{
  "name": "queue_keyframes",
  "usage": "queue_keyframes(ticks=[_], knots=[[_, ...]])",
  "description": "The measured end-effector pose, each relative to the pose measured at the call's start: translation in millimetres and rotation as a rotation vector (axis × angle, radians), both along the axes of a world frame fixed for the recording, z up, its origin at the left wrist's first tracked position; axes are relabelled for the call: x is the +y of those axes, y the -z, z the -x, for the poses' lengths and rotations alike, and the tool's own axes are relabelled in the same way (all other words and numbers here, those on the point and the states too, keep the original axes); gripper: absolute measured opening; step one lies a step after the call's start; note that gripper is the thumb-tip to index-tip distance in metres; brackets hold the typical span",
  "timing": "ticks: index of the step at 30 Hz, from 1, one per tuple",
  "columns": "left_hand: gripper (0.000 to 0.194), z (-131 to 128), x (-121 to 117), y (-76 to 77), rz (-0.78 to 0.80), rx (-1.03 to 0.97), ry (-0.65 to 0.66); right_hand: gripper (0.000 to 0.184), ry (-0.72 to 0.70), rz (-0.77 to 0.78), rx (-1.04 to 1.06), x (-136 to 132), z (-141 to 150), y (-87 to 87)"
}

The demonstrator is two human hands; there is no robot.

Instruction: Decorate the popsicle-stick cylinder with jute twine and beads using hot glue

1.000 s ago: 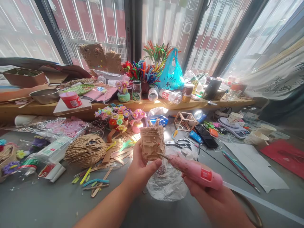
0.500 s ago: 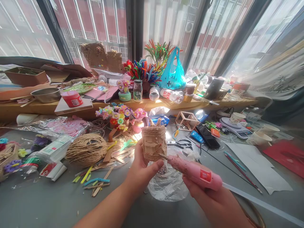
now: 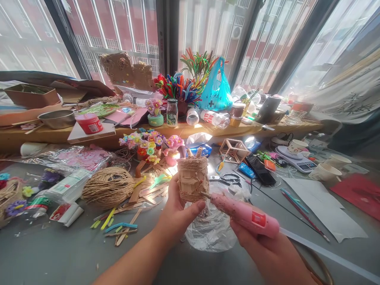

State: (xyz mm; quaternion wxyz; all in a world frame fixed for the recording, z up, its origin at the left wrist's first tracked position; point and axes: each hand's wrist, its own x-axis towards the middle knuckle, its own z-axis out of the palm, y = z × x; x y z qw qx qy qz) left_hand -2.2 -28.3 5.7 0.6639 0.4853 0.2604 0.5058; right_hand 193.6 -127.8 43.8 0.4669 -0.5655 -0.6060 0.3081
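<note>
My left hand [image 3: 178, 211] is closed round the lower left of a small craft pot [image 3: 193, 180], with its thumb along the base. Twine wraps the pot's top and bottom, and flat wooden pieces cover its middle. In my right hand [image 3: 261, 253] is a pink hot glue gun [image 3: 246, 213], with a clear glue stick [image 3: 326, 253] trailing from its back. The metal nozzle points at the pot's lower right side, at or very near the twine; I cannot tell whether it touches. Beneath the pot lies a crumpled clear plastic bag [image 3: 212, 233].
Left of the pot are a ball of twine [image 3: 108, 187] and scattered wooden sticks [image 3: 128, 227]. Scissors [image 3: 227, 179], a phone [image 3: 260, 169], a wooden cube frame [image 3: 234, 150] and white paper [image 3: 323, 206] lie to the right. Pipe-cleaner flowers [image 3: 145, 144] stand behind.
The glue gun has shifted very slightly to the right, its nozzle still by the pot's lower right side. My left hand and the pot have hardly moved.
</note>
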Motion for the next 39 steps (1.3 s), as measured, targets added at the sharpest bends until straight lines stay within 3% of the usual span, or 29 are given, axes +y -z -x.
queue_keyframes(ticks=[5,12,18,23,39], knots=[[0.086,0.2,0.7,6.4,-0.015,-0.008,-0.001,0.040,-0.033,0.021,-0.028,0.4,-2.2,0.2],[0.085,-0.4,0.5,3.6,-0.021,-0.005,-0.012,0.038,0.028,-0.029,-0.051,-0.5,-2.0,0.8],[0.085,-0.3,0.3,3.8,-0.015,-0.008,0.000,0.041,-0.045,-0.002,-0.089,0.9,-5.9,2.4],[0.085,-1.0,-0.1,2.9,-0.010,-0.007,-0.002,0.041,-0.122,-0.103,-0.123,5.5,-8.4,1.1],[0.081,-0.8,-1.2,1.3,-0.017,-0.035,0.020,0.039,-0.067,-0.123,-0.122,2.3,-2.9,-3.3]])
